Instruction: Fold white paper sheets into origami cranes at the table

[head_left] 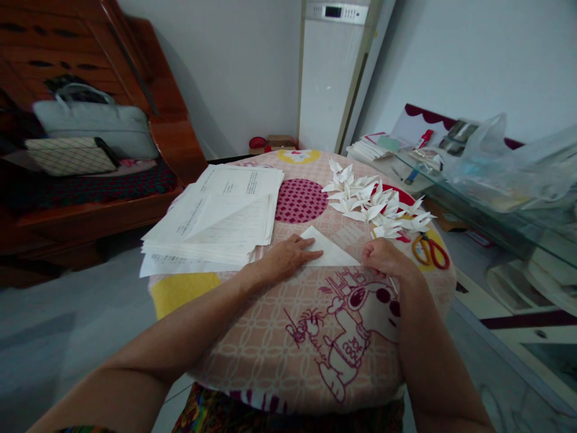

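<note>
A white sheet of paper (331,251), folded into a triangle, lies flat on the patterned tablecloth in front of me. My left hand (288,258) rests on its left part, fingers stretched out and open. At the triangle's right corner, my right hand (382,257) is closed in a fist touching the paper. A thin pale bit shows just below that fist; what the fingers hold is hidden. Several folded paper cranes (360,195) are bunched beyond my right hand, partly on a red surface. Beside them lie scissors (431,251) with red and yellow handles.
A stack of printed sheets (225,210) covers the table's left side. To the right stands a glass-topped shelf (478,201) with a plastic bag (500,162) and papers. A wooden bench (90,198) with bags is at the left, and a tall white appliance (331,78) behind.
</note>
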Demonstrator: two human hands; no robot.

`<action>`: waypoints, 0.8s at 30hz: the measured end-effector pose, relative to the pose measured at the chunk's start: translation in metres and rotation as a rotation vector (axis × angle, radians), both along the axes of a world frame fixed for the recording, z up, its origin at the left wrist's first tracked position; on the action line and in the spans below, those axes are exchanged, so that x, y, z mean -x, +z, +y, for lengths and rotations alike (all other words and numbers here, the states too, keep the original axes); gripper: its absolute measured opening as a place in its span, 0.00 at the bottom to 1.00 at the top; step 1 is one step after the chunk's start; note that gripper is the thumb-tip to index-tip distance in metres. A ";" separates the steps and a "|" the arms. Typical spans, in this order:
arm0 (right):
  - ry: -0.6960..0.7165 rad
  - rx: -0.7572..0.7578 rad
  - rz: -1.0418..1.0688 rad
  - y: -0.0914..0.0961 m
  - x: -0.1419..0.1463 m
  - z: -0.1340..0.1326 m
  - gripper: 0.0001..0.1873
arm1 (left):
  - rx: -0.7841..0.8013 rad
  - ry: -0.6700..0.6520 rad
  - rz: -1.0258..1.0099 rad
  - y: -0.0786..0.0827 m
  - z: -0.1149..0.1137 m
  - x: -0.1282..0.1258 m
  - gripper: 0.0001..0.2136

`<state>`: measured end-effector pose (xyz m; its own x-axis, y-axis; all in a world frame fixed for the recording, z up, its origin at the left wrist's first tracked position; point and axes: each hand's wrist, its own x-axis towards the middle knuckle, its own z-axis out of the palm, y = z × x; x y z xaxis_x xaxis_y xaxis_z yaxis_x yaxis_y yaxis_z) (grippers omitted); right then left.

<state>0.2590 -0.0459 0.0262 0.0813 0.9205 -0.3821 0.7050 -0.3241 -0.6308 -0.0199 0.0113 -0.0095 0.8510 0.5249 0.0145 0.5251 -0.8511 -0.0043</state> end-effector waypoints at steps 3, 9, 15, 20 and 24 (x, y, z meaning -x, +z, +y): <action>-0.037 -0.170 0.163 0.002 0.017 0.003 0.03 | -0.023 -0.011 -0.013 0.000 0.000 -0.001 0.23; 0.176 -0.259 0.121 -0.016 0.064 0.014 0.03 | -0.012 -0.075 -0.053 0.002 -0.001 0.001 0.23; 0.183 -0.267 -0.023 -0.020 0.064 0.017 0.03 | 0.061 -0.226 -0.126 0.005 -0.002 0.003 0.19; 0.189 -0.264 -0.023 -0.020 0.064 0.017 0.02 | 0.094 -0.212 -0.108 0.013 -0.007 0.001 0.15; 0.173 -0.261 -0.019 -0.023 0.064 0.017 0.03 | 0.168 -0.139 -0.077 0.022 -0.007 0.007 0.15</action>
